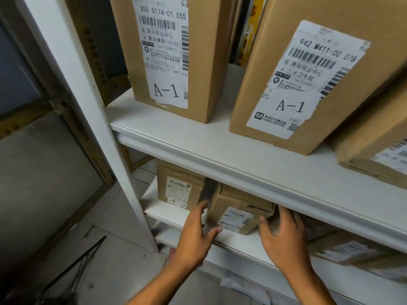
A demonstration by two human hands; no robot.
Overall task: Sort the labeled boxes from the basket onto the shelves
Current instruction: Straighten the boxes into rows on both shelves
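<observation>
Both hands flank a small cardboard box (236, 213) on the lower shelf (176, 213): the left hand (196, 233) lies open against its left side, the right hand (284, 235) curls around its right end. Just left stands a box marked A-2 (179, 187); above, two boxes marked A-1 (169, 51) sit on the upper shelf (220, 148).

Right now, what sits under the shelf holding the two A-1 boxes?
Under that upper shelf, a lower shelf holds an A-2 box and a small box between both hands. The upper shelf hides everything further back.
</observation>
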